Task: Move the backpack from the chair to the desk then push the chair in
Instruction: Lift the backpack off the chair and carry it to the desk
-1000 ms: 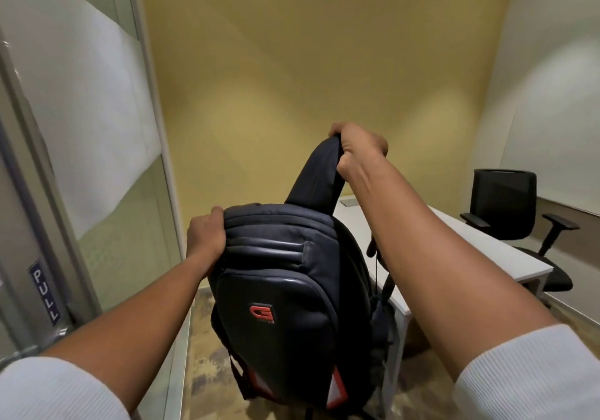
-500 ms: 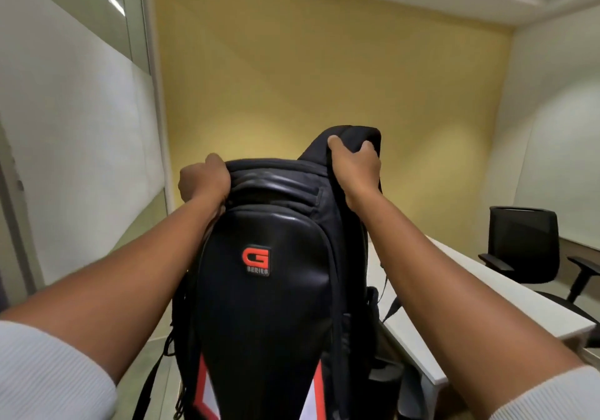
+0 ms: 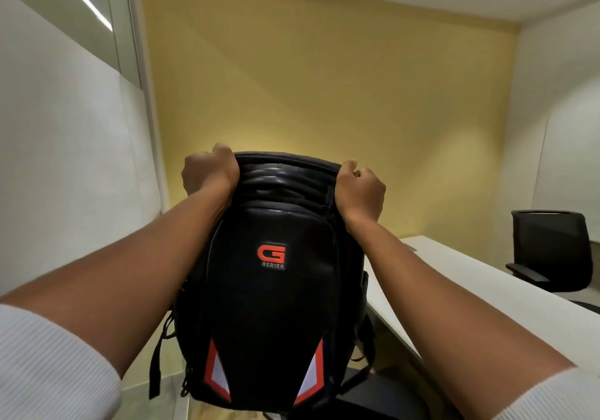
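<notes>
A black backpack [image 3: 269, 306] with a red G logo and red-white reflective corners hangs upright in the air in front of me, its front facing me. My left hand [image 3: 207, 172] grips its top left corner and my right hand [image 3: 358, 189] grips its top right corner. The white desk [image 3: 480, 293] runs along the right, just beside and behind the bag. A dark piece below the bag [image 3: 367, 397] may be the chair near me; I cannot tell for sure.
A black office chair [image 3: 548, 250] stands behind the desk's far side at the right. A frosted glass partition [image 3: 65, 159] runs along the left. A yellow wall closes the room ahead.
The backpack has been lifted higher and turned square to me. My right hand shifted from the raised strap to the top right corner. The view tilted upward.
</notes>
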Action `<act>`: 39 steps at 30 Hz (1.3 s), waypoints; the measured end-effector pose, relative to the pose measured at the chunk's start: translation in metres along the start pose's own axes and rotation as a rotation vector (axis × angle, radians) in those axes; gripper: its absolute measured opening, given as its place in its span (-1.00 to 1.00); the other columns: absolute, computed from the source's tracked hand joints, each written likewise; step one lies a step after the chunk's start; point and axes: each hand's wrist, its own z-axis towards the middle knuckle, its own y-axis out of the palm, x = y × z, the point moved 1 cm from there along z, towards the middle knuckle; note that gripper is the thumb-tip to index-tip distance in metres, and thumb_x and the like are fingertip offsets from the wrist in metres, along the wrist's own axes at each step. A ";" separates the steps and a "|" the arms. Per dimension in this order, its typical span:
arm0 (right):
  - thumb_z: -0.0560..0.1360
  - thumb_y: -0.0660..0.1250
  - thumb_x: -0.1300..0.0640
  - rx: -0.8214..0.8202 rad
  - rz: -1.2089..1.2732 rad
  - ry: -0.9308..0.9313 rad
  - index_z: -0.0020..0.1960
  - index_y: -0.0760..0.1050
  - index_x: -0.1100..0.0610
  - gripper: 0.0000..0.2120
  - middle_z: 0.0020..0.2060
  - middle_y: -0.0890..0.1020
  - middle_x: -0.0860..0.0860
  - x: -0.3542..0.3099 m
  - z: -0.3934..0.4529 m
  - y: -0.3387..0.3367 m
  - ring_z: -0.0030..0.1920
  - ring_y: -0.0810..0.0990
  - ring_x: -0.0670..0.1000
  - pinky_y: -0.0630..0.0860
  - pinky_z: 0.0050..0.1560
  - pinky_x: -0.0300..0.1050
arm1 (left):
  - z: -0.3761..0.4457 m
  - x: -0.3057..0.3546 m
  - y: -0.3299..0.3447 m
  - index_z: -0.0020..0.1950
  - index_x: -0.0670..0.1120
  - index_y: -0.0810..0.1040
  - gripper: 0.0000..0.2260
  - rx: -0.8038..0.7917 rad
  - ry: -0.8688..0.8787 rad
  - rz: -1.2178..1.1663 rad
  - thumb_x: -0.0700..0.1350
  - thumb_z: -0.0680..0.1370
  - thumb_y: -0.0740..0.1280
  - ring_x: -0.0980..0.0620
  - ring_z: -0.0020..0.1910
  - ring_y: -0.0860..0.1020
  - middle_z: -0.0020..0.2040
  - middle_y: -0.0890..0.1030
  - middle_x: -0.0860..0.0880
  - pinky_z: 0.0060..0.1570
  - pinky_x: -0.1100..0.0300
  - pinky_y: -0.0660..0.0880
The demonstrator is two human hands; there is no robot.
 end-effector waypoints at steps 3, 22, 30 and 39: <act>0.53 0.14 -0.07 0.038 0.020 -0.012 -0.47 0.25 0.08 -0.56 -0.53 0.39 -0.07 0.014 0.012 0.028 -0.51 0.35 -0.05 0.20 -0.46 -0.12 | 0.023 -0.015 0.023 -0.37 -0.06 0.40 -0.73 0.002 0.027 0.002 0.04 0.47 0.18 0.03 -0.44 0.35 -0.40 0.40 0.01 -0.44 0.15 0.19; 0.53 0.21 -0.03 0.159 -0.047 -0.080 -0.48 0.24 0.10 -0.54 -0.55 0.37 -0.04 0.103 0.128 0.130 -0.39 0.38 0.11 0.24 -0.33 -0.12 | 0.097 -0.075 0.193 -0.44 -0.10 0.44 -0.67 -0.080 -0.039 -0.106 0.05 0.45 0.21 -0.07 -0.42 0.42 -0.42 0.46 -0.02 -0.23 0.11 0.30; 0.52 0.20 -0.06 0.287 -0.191 -0.013 -0.45 0.31 0.12 -0.57 -0.53 0.42 -0.07 0.155 0.154 0.160 -0.46 0.36 0.01 0.21 -0.34 -0.11 | 0.129 -0.114 0.289 -0.42 -0.07 0.43 -0.71 -0.218 -0.070 -0.087 0.06 0.43 0.21 -0.22 -0.19 0.48 -0.20 0.54 -0.14 -0.15 0.08 0.38; 0.50 0.20 -0.01 0.533 -0.314 0.024 -0.48 0.27 0.10 -0.58 -0.55 0.40 -0.04 0.201 0.177 0.176 -0.49 0.35 -0.05 0.22 -0.48 -0.19 | 0.140 -0.137 0.399 -0.45 -0.12 0.44 -0.66 -0.491 -0.034 -0.136 0.05 0.45 0.19 -0.25 -0.23 0.46 -0.38 0.48 -0.10 -0.19 0.08 0.33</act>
